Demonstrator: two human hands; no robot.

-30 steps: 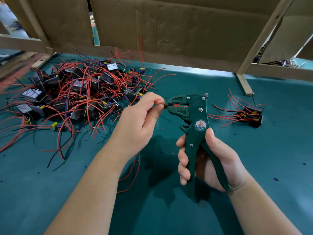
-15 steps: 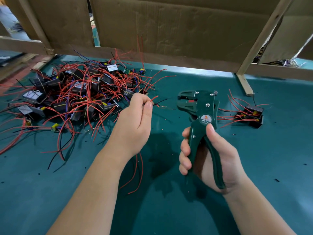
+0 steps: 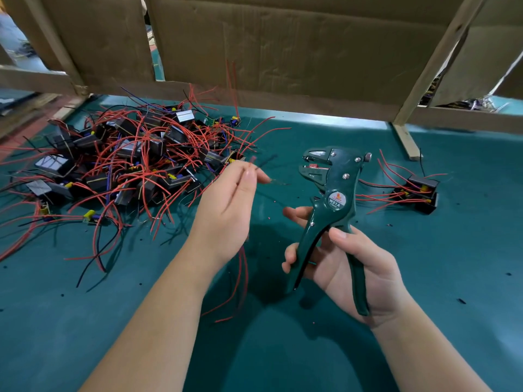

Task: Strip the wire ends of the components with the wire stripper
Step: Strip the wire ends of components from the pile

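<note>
My right hand (image 3: 351,267) grips the handles of a dark green wire stripper (image 3: 331,199), which stands upright over the mat with its jaws apart and a bit of red insulation in them. My left hand (image 3: 226,210) pinches thin wires (image 3: 254,165) between thumb and fingertips, a short way left of the jaws and apart from them. Red wires (image 3: 240,281) trail down from under that hand; the component they belong to is hidden. A heap of black components with red wires (image 3: 127,165) lies at the left.
A single black component with red leads (image 3: 418,190) sits on the green mat (image 3: 452,278) at the right. Cardboard panels on a wooden frame (image 3: 283,52) wall off the back. A wooden post foot (image 3: 407,142) stands at back right. Small insulation scraps dot the mat.
My left hand pulled the wire end out of the stripper jaws and drew back to the left. The stripper shifted right, its handles have spread and its jaws opened.
</note>
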